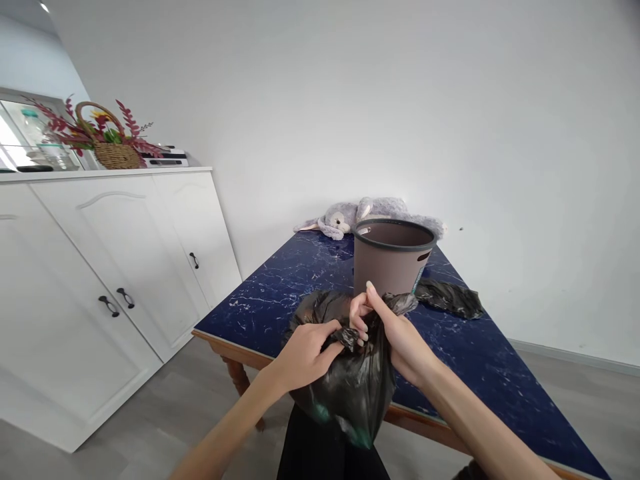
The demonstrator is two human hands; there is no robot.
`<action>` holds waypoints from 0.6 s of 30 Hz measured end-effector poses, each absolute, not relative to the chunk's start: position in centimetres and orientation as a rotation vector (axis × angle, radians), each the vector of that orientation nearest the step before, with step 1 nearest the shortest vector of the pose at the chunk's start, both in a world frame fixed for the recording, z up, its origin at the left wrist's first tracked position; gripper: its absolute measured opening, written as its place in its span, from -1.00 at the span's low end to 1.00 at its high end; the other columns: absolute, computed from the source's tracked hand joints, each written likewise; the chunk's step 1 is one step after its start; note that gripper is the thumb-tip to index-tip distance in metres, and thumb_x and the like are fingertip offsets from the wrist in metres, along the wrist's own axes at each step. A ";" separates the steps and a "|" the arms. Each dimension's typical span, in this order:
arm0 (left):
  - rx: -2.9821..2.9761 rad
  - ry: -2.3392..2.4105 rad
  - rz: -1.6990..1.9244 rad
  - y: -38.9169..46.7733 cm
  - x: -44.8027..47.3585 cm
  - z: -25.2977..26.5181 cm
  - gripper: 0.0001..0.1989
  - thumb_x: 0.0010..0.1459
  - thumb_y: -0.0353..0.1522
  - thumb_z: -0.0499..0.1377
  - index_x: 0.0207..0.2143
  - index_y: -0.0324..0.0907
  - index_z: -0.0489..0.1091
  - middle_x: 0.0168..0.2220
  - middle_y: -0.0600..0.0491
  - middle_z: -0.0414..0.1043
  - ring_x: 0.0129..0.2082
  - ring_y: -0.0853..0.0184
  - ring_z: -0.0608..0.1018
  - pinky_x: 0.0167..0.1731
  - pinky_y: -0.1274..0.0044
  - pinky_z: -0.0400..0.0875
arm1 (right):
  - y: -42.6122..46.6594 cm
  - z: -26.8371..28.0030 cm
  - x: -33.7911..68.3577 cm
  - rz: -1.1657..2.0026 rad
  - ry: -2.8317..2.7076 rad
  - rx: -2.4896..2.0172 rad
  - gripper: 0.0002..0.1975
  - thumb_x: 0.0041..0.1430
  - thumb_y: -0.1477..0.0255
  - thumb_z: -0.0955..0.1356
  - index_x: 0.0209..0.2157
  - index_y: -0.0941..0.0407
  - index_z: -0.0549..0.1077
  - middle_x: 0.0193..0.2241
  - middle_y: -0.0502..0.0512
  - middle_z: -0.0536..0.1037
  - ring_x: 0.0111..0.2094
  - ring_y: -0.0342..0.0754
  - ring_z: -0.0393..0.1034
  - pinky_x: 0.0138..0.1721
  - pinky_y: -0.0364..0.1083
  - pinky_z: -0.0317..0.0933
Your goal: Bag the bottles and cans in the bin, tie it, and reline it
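A filled black bag is held at the near edge of the desk. A twist of its plastic is pinched between thumb and fingers of the left hand; the gathered neck is grasped by the curled fingers of the right hand, apparently so that the contents are kept in. Just behind, the bin is stood upright, with crumpled film laid to its right. The desk is topped in white-veined blue. A plush toy is laid near the white wall; the cabinet is set to the left.
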State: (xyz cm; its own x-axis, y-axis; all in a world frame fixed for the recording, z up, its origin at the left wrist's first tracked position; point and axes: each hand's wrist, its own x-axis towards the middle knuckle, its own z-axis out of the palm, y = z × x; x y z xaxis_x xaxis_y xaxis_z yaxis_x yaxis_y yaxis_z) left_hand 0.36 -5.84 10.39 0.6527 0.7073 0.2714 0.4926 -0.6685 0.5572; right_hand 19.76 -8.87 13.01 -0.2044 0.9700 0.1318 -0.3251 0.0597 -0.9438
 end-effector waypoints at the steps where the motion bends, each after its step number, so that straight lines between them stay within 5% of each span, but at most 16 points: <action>1: 2.461 0.955 0.652 -5.7 0.4 9.9 -0.76 0.42 -0.29 0.01 -0.12 -0.13 0.47 -0.25 -0.03 0.60 -0.32 0.18 0.61 -0.31 0.47 0.35 | -8.8 12.8 19.7 1.399 -1.179 -0.809 -0.33 0.23 -0.28 0.28 -0.51 0.06 0.40 -0.58 -0.05 0.30 -0.52 -0.11 0.19 -0.42 -0.11 0.23; 7: 2.555 0.977 0.665 -4.7 0.5 7.7 -0.83 0.39 -0.34 0.03 -0.15 -0.12 0.41 -0.28 -0.01 0.59 -0.32 0.17 0.62 -0.34 0.48 0.32 | -7.9 10.2 19.5 1.356 -1.218 -0.877 -0.31 0.23 -0.30 0.26 -0.51 0.07 0.38 -0.64 -0.11 0.24 -0.62 -0.17 0.10 -0.56 -0.15 0.16; 14: 2.384 0.972 0.770 -5.0 0.5 7.9 -0.83 0.39 -0.29 0.04 -0.27 -0.11 0.33 -0.49 0.13 0.34 -0.55 0.33 0.41 -0.47 0.51 0.21 | -7.2 8.3 19.4 1.339 -1.243 -0.905 -0.38 0.28 -0.26 0.25 -0.37 0.05 0.38 -0.66 -0.21 0.12 -0.68 -0.21 -0.04 -0.64 -0.17 -0.04; 18: 2.066 0.890 0.989 -6.1 0.5 9.7 -0.79 0.30 -0.24 0.14 -0.06 -0.09 0.34 -0.28 0.07 0.47 -0.35 0.30 0.53 -0.43 0.57 0.36 | -7.5 9.0 19.3 1.103 -1.434 -0.924 -0.49 0.36 -0.10 0.30 -0.40 0.05 0.38 -0.59 -0.14 0.19 -0.59 -0.17 0.05 -0.53 -0.13 0.07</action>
